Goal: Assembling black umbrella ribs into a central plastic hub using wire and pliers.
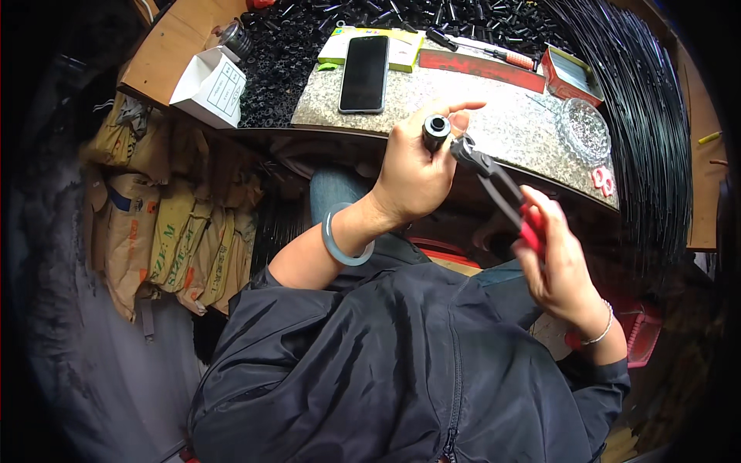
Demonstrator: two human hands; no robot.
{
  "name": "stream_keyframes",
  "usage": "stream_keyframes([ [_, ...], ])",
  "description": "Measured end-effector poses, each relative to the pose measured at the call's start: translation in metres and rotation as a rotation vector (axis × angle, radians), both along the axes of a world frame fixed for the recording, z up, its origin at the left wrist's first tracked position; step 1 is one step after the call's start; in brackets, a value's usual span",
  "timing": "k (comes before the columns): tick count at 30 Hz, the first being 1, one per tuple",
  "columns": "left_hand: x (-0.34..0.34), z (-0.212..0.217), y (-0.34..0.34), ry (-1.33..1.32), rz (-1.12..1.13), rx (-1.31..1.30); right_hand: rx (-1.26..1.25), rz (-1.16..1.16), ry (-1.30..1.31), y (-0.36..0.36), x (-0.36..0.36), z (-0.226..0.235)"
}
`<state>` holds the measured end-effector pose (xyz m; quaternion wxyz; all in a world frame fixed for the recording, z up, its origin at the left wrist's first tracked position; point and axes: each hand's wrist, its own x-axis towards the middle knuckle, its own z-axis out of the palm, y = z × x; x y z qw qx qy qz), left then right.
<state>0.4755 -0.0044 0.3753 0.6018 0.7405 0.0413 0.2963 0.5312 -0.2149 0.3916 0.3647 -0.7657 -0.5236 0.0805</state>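
Observation:
My left hand (411, 176) is closed around a black tube (437, 133), whose round open end with a pale ring faces up. The index finger stretches out past the tube. My right hand (562, 270) grips the red handles of a pair of pliers (495, 179). The dark jaws of the pliers lie right beside the tube's end, close to the left fingertips; whether they touch it or pinch a small part, I cannot tell. Both hands are raised in front of the near edge of a speckled worktop (324, 104).
On the worktop lie a phone (364, 76), a red strip (478, 71), an orange-handled screwdriver (515, 59), a red box (571, 76) and a clear glass dish (584, 133). Black parts (285, 69) heap behind, long black rods (644, 131) at right. Sacks (166, 231) stand left.

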Motion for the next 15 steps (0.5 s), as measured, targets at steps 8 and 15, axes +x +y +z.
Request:
stream_keyframes([
  [8,-0.001,0.001,-0.007,0.034,-0.084,-0.030,-0.330,0.174,1.104,-0.005,0.011,0.016],
  [15,-0.002,-0.006,-0.012,0.040,-0.135,-0.065,-0.286,0.283,1.497,-0.013,0.012,0.004],
])
